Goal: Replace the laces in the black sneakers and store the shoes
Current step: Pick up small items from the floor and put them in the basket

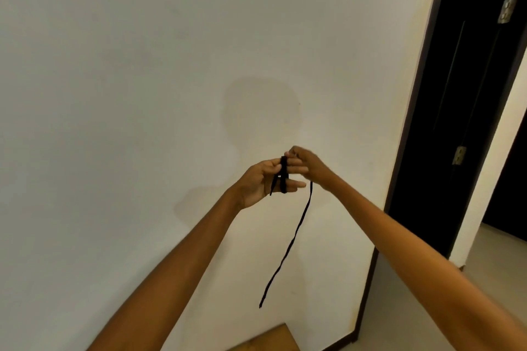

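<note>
A flat, matte black lace (pixel 296 225) is wound in several snug turns around the straight, extended fingers of the left hand (pixel 263 179), which is raised in front of the smooth off-white wall (pixel 142 94). The right hand (pixel 306 164), touching the left hand's fingertips, pinches the lace where it leaves the coil, though blur hides exactly which fingers grip it. From that pinch the thin ribbon-like tail hangs slack and gently curved down the wall, ending above a wooden corner (pixel 271 340); the dark door frame (pixel 422 94) stands right of the wall.
</note>
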